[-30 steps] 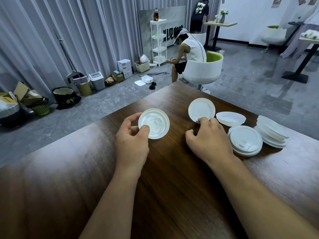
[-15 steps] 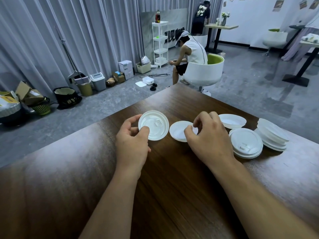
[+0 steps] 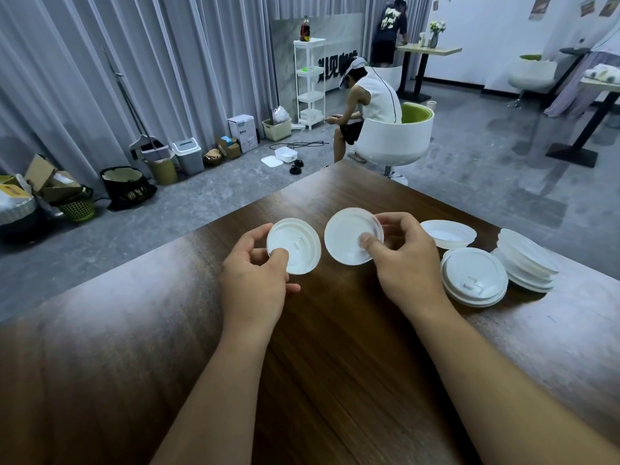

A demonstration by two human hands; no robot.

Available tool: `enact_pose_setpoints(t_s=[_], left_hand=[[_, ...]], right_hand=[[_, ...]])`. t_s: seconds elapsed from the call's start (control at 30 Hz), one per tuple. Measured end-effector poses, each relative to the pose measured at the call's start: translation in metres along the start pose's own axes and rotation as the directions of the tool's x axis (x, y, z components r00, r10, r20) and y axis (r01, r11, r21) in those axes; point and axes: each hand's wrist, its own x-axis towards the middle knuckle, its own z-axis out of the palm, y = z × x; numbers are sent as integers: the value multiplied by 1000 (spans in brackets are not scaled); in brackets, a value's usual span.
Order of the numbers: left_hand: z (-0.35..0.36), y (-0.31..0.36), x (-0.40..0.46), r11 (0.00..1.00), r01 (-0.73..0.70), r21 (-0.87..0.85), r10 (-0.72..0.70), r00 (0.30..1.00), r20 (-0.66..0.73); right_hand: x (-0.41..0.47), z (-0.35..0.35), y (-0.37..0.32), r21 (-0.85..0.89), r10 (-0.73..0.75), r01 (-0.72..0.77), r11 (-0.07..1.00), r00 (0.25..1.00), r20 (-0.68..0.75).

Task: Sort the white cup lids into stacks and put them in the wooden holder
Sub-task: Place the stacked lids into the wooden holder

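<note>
Head view: your left hand pinches a lid just left of centre frame, thumb pressed on its near rim and fingers curled behind its left edge, so the lid faces you with its sip tab showing. Your right hand grips a second lid just right of centre, thumb flat on its lower right face and the other fingers wrapped round the right rim; this lid shows a plain, smooth face and tilts toward you. The two held lids sit side by side at about the same height, near each other but with a narrow gap of dark table between them; whether either rests on the wood you cannot tell. To the right of your right hand, a lone lid lies open side up like a shallow dish. Just below it in the frame, a short stack lies with the tab upward, close to your right wrist. Further right, near the table's right edge, a taller, slanted pile leans against that stack. No wooden holder appears in the frame. Both forearms run bare from the bottom of the frame up to the hands. Beyond the table's far corner, in the upper middle of the frame, a person sits in a white chair with a green inside, back to you, and another person stands at a small table in the upper right by the curtains.
</note>
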Motion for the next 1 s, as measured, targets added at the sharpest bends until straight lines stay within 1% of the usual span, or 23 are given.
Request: enact_pose_setpoints(t_s=[0.07, 0.1, 0.27, 0.37, 0.43, 0.53, 0.6, 0.63, 0.7, 0.77, 0.83, 0.87, 0.93, 1.0], left_hand=[[2, 1, -2, 1000, -8, 13, 7, 998, 70], [2, 1, -3, 1000, -10, 9, 9, 994, 109], [7, 7, -6, 991, 50, -123, -8, 947, 321], [10, 11, -8, 980, 99, -173, -24, 920, 392], [11, 9, -7, 974, 114, -197, -26, 915, 402], [9, 5, -5, 977, 103, -189, -15, 910, 415], [9, 3, -4, 984, 78, -162, -7, 916, 402], [9, 1, -4, 986, 70, -149, -6, 920, 392], [10, -1, -3, 992, 48, -117, 1, 922, 386], [12, -3, -4, 996, 16, -87, 17, 931, 365], [12, -5, -3, 996, 5, -87, 23, 949, 314], [12, -6, -3, 996, 8, -94, 19, 958, 286], [10, -6, -1, 994, 16, -106, 9, 972, 237], [9, -6, 0, 993, 20, -113, 5, 976, 216]], right_hand=[[1, -1, 1, 125, 16, -17, 992, 1000, 3], [1, -1, 0, 152, 13, -16, 988, 1000, 21], [-3, 2, -1, 129, -63, 53, 990, 995, 75], [-4, 4, -1, 161, -85, 75, 984, 994, 62], [-4, 6, -2, 142, -75, 62, 988, 993, 91], [-3, 6, -4, 123, -42, 18, 992, 980, 193], [-4, 5, -7, 97, -64, 42, 994, 969, 238], [-5, 5, -8, 90, -74, 54, 994, 968, 238], [-6, 6, -8, 92, -76, 58, 994, 976, 203], [-7, 6, -9, 82, -36, 21, 996, 981, 192], [-9, 4, -13, 43, 14, -21, 999, 986, 163], [-10, 3, -15, 2, 27, -27, 1000, 993, 116], [-9, -2, -15, -141, 22, -24, 990, 1000, -11], [-5, -11, -13, -282, 75, -93, 955, 994, -76]])
